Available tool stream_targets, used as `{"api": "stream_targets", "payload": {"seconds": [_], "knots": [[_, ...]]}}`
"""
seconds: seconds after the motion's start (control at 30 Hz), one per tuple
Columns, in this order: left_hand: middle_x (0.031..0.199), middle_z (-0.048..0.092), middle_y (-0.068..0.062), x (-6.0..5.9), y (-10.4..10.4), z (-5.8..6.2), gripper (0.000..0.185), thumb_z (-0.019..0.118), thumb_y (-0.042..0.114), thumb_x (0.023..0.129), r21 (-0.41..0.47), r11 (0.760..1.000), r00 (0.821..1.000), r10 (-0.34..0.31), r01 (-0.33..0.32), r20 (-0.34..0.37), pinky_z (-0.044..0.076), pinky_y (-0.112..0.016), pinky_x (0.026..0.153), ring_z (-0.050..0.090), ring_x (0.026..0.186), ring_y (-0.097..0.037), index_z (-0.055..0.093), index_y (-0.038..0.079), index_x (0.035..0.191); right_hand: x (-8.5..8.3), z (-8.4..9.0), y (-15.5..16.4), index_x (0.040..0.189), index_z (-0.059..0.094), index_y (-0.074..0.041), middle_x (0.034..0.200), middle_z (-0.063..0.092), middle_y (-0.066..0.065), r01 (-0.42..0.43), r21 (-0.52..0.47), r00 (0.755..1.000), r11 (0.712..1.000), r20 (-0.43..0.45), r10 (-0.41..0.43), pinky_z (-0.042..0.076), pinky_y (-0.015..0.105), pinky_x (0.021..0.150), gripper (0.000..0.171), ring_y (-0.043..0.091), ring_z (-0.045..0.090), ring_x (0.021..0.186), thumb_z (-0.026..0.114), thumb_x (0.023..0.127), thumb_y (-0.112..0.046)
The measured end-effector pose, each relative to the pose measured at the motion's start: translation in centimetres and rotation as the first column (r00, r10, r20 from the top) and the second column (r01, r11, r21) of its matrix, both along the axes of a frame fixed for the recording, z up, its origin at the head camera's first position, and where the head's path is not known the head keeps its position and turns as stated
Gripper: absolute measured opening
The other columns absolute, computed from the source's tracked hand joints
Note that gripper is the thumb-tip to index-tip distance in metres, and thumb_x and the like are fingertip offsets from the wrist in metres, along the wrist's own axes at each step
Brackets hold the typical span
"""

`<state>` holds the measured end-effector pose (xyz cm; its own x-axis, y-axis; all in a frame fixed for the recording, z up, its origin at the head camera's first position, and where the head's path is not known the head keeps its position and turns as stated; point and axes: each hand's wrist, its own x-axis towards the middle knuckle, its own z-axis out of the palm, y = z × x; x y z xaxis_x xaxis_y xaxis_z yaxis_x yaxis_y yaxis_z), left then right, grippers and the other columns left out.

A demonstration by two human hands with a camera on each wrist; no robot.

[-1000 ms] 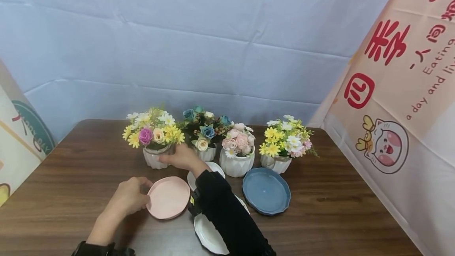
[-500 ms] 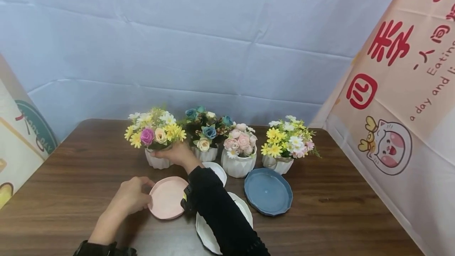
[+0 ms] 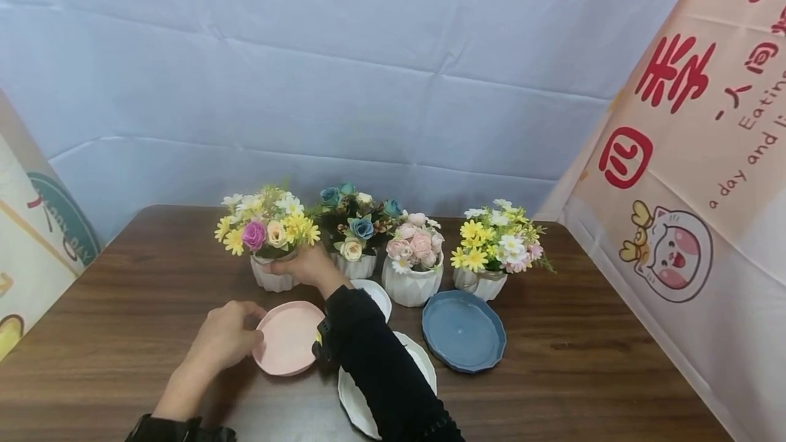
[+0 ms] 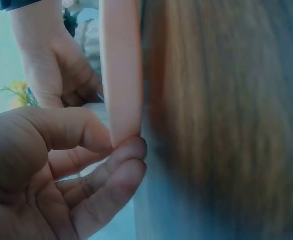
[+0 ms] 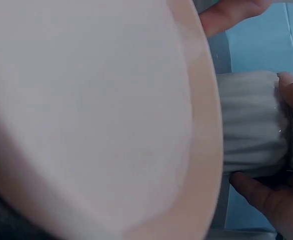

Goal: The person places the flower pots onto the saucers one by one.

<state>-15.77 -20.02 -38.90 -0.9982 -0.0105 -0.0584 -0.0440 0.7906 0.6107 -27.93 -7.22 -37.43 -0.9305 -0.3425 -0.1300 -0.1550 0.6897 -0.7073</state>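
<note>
A round pink saucer (image 3: pixel 290 338) is pinched at its left rim by my left hand (image 3: pixel 226 336). The left wrist view has its pale edge (image 4: pixel 122 75) between thumb and fingertips. Farther back, my right hand (image 3: pixel 312 269) grips a white ribbed flowerpot (image 3: pixel 267 275) by its upper part. Yellow and white daisies with a purple rose (image 3: pixel 254 235) fill this pot. In the right wrist view the saucer (image 5: pixel 96 110) covers much of the picture, and beyond it fingers hold both sides of the pot (image 5: pixel 254 122).
Right of the held pot stand three more white pots, with blue roses (image 3: pixel 361 227), pink roses (image 3: pixel 420 244) and yellow daisies (image 3: pixel 473 259). A blue saucer (image 3: pixel 463 329) lies at right. Two white saucers (image 3: pixel 353 398) are partly hidden by my right sleeve (image 3: pixel 381 360).
My right forearm has shifted slightly left, uncovering more of the front white saucer. The pink saucer and left hand have moved a little away from me. The right hand stays at the pot.
</note>
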Motion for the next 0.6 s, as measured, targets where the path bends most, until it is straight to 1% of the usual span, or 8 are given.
{"api": "stream_targets", "payload": {"seconds": [0.03, 0.1, 0.27, 0.33, 0.43, 0.6], "knots": [[0.058, 0.053, 0.000, 0.0, 0.0, 0.0, 0.036, 0.063, 0.002, 0.065, -0.008, 1.000, 1.000, -0.003, 0.003, -0.008, 0.038, -0.030, 0.046, 0.048, 0.049, -0.016, 0.066, -0.002, 0.101, 0.0, 0.0, 0.0, 0.132, 0.050, -0.007, 0.132, 0.051, 0.011, -0.005, -0.003, 1.000, 1.000, -0.006, 0.005, 0.044, 0.031, 0.089, 0.074, 0.024, 0.047, 0.119, 0.074, 0.074, -0.046], [0.058, 0.052, -0.001, 0.0, 0.0, 0.1, 0.034, 0.062, 0.002, 0.067, -0.012, 1.000, 1.000, 0.000, 0.000, -0.002, 0.038, -0.030, 0.046, 0.048, 0.049, -0.015, 0.066, -0.002, 0.101, 0.0, 0.0, 0.1, 0.131, 0.051, -0.007, 0.130, 0.052, 0.011, -0.004, -0.002, 1.000, 1.000, -0.009, 0.004, 0.044, 0.030, 0.088, 0.073, 0.023, 0.048, 0.117, 0.075, 0.073, -0.045], [0.059, 0.054, -0.001, 0.0, -0.2, 0.0, 0.034, 0.063, 0.002, 0.068, -0.014, 1.000, 1.000, 0.000, 0.000, 0.003, 0.038, -0.030, 0.046, 0.049, 0.049, -0.015, 0.066, -0.002, 0.101, 0.0, -0.1, 0.0, 0.128, 0.054, -0.006, 0.130, 0.052, 0.012, 0.013, 0.031, 1.000, 0.999, 0.014, -0.013, 0.045, 0.030, 0.086, 0.071, 0.024, 0.049, 0.116, 0.074, 0.073, -0.048], [0.060, 0.055, -0.001, 0.1, -0.5, 0.2, 0.035, 0.063, 0.002, 0.067, -0.020, 1.000, 1.000, 0.000, 0.000, 0.001, 0.038, -0.031, 0.048, 0.049, 0.050, -0.016, 0.066, -0.001, 0.102, 0.0, -0.2, -0.1, 0.125, 0.057, -0.005, 0.129, 0.053, 0.013, 0.007, 0.034, 1.000, 0.999, 0.013, -0.008, 0.045, 0.031, 0.087, 0.069, 0.024, 0.049, 0.116, 0.073, 0.074, -0.048], [0.065, 0.057, -0.002, 0.1, -1.0, 0.6, 0.035, 0.063, 0.003, 0.068, -0.031, 0.999, 1.000, 0.010, -0.010, 0.003, 0.039, -0.031, 0.050, 0.050, 0.053, -0.017, 0.066, -0.001, 0.102, -0.1, -0.2, -0.1, 0.126, 0.056, -0.004, 0.131, 0.051, 0.013, -0.001, 0.042, 1.000, 0.999, 0.007, 0.001, 0.045, 0.031, 0.088, 0.070, 0.025, 0.048, 0.118, 0.072, 0.074, -0.050], [0.063, 0.057, -0.002, 0.2, -2.2, 0.8, 0.034, 0.062, 0.003, 0.069, -0.043, 0.999, 0.999, 0.031, -0.030, 0.021, 0.040, -0.031, 0.050, 0.052, 0.054, -0.016, 0.065, -0.003, 0.103, -0.1, -0.1, 0.0, 0.128, 0.055, -0.004, 0.133, 0.050, 0.011, -0.008, 0.053, 1.000, 0.999, 0.012, 0.008, 0.043, 0.032, 0.091, 0.073, 0.026, 0.045, 0.121, 0.070, 0.075, -0.052]]}}
